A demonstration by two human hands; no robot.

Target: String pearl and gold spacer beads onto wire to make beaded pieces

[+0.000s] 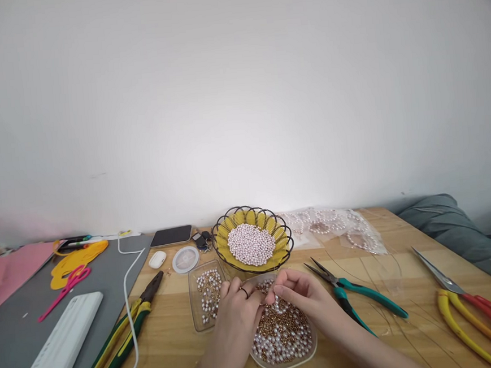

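Note:
My left hand, with a dark ring on one finger, is closed over a clear container of gold and white beads. Its fingertips are hidden, so what they grip cannot be made out. My right hand is pinched shut close beside it. From its fingertips hangs a short string of white beads, above the loose beads. To the left of my left hand is a smaller clear tray with white and gold beads. Behind both hands stands a yellow and black basket holding pale pink beads.
Teal-handled pliers and red-and-yellow scissors lie right; green-yellow pliers and a white cable lie left. Behind are a spool, earbud case, phone and bagged bead strands. Pink scissors lie on a grey mat.

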